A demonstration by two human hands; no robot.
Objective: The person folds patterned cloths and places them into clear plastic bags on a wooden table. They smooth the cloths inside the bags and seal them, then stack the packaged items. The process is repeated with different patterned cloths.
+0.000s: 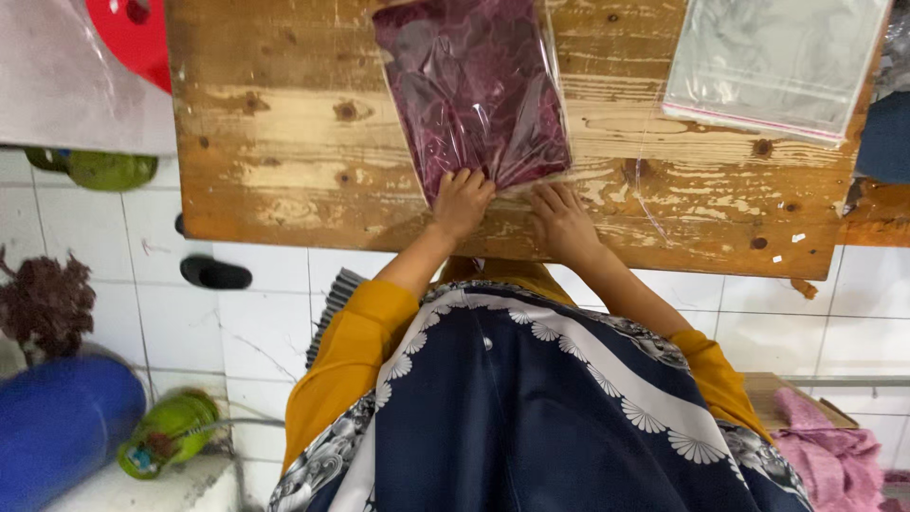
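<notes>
Pressing the bagged maroon cloth [474, 90] with flat, open-gripped hands [462, 202] on the wooden table [284, 142], empty clear bags [773, 57] lying apart.

A worn wooden bench [284, 190] with peeling pale paint stands on a floor of white tiles [256, 322]. On the floor lie a black slipper [216, 274], a blue cylinder [62, 417] and a green bottle [171, 431]. A red plastic stool [133, 33] stands beside the bench. The light is soft and even.
</notes>
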